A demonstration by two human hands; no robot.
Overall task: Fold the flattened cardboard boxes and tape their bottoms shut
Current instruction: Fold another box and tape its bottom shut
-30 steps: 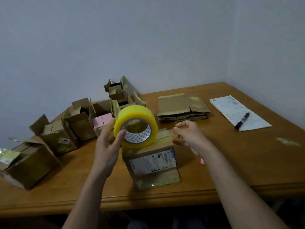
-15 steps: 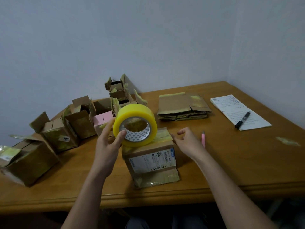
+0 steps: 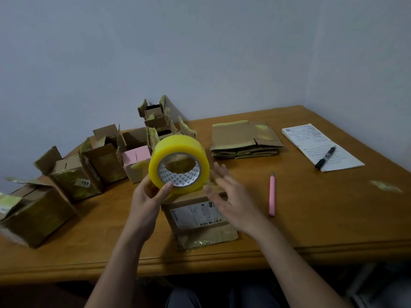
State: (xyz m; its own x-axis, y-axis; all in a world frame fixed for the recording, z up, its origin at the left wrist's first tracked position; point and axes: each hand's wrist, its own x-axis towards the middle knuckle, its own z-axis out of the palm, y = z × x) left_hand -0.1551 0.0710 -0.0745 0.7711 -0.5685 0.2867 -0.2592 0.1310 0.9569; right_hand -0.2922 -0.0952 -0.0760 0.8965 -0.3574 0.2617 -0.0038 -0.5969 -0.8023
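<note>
Now my left hand [image 3: 145,203] gripping the yellow tape roll [image 3: 179,167] above the box [image 3: 200,221], my right hand [image 3: 231,201] fingers spread at its three o'clock, blurred, pink cutter [image 3: 272,195] farther that way on the table [image 3: 311,218].

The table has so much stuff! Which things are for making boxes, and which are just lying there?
For the job: tape roll, labelled box, flattened boxes, pink cutter, folded boxes.
Just lying about: paper, black marker.

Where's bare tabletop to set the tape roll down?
Free: the patch between the pink cutter and the paper scrap, below the notepad; also the front strip left of the labelled box. Crowded: the left, with open boxes, and the flat stack behind.
</note>
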